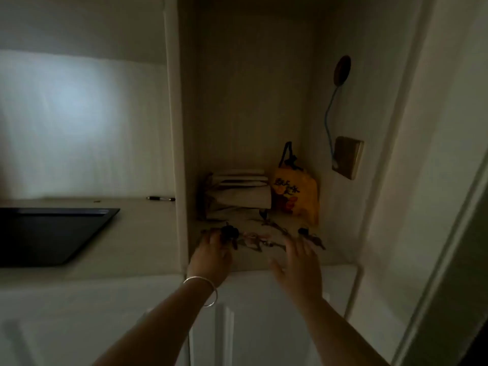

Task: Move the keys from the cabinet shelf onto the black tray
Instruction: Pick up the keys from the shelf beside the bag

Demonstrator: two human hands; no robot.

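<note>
Several keys lie scattered along the front of the dim cabinet shelf, some with dark heads. My left hand, a silver bangle on its wrist, rests at the shelf's left end with its fingers on a dark-headed key bunch; whether it grips them I cannot tell. My right hand hovers over the right part of the shelf, fingers spread, with more keys just beyond its fingertips. The black tray sits on the counter to the left, outside the cabinet.
At the back of the shelf stand a stack of folded paper bags and a yellow pouch. A vertical cabinet panel separates shelf from counter. A pen lies behind the tray. A wall switch and hanging blue cord are on the right.
</note>
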